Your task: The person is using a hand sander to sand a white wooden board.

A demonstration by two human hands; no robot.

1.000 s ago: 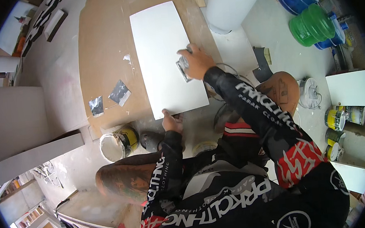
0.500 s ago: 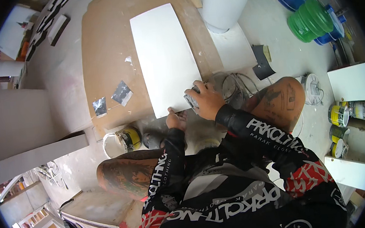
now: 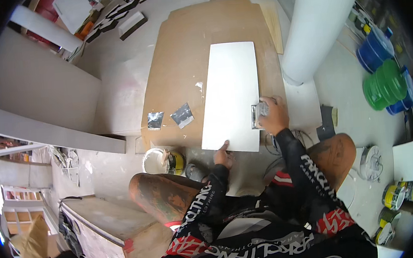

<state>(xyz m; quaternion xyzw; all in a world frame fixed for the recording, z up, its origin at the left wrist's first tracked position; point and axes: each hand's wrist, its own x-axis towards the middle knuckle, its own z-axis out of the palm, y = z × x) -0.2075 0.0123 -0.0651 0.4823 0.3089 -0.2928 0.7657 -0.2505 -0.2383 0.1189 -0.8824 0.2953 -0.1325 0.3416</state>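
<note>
A long white board (image 3: 230, 93) lies on a brown cardboard sheet (image 3: 176, 58) in front of me, its near end sticking out past the cardboard. At the board's right edge, my right hand (image 3: 276, 116) is wrapped round a dusty grey palm sander (image 3: 259, 111). The sander is tilted, with its metal-trimmed side toward the board; I cannot tell whether its pad touches. My left hand (image 3: 224, 157) pinches the board's near edge, thumb on top and fingers partly hidden beneath. Two dark sandpaper pieces, one square (image 3: 155, 121) and one tilted (image 3: 182, 116), lie on the cardboard to the left.
A white-smeared bucket (image 3: 153, 161) stands by my left knee. Beyond the cardboard on the right rises a thick white column (image 3: 324, 22). Farther right are a green water jug (image 3: 382, 85) and blue ones. A cable lies near my right knee. Paint cans (image 3: 394, 196) sit at right.
My view has turned, so the scene sits farther right and lower. My right hand has moved the sander a little farther along the board's right edge. The left hand keeps hold of the near edge.
</note>
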